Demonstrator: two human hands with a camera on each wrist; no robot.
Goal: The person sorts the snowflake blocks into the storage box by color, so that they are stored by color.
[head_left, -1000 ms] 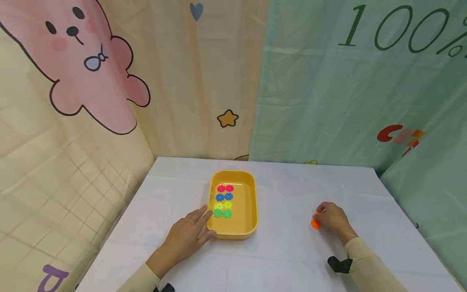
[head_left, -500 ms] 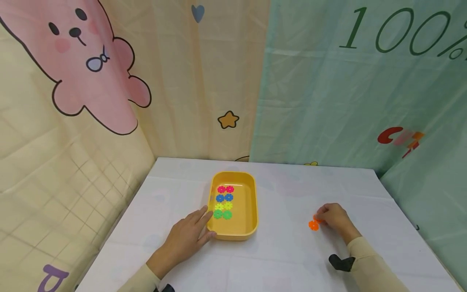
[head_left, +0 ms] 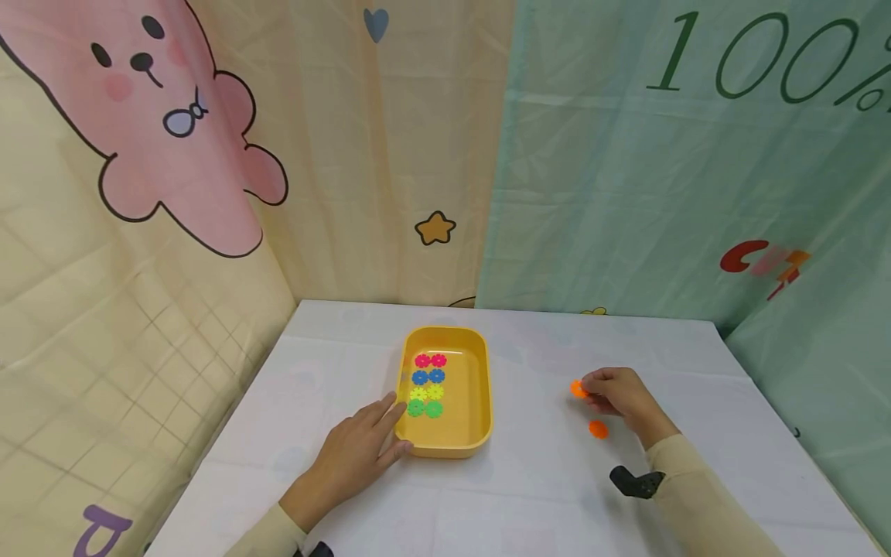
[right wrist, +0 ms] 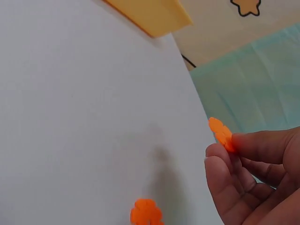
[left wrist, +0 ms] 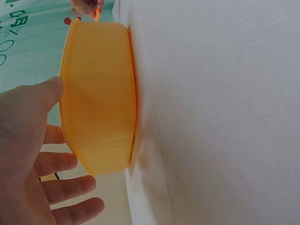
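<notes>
My right hand pinches an orange flower-shaped disc between thumb and fingertips, raised over the white table. A second orange disc lies on the tabletop just below that hand. To the left stands a shallow yellow tray. My left hand rests at the tray's near left side, its thumb and fingertips at the rim with the fingers spread. Along the tray's left part, matching discs lie in pairs: pink at the far end, then blue, yellow and green nearest.
The white-covered table reaches back to hanging curtains, a beige curtain and a green curtain, printed with cartoons and lettering. A dark wrist strap juts out from the right sleeve.
My right hand has picked up one orange disc from beside the other and moved up and left with it. The second disc is left lying on the table. The left hand has stayed put.
</notes>
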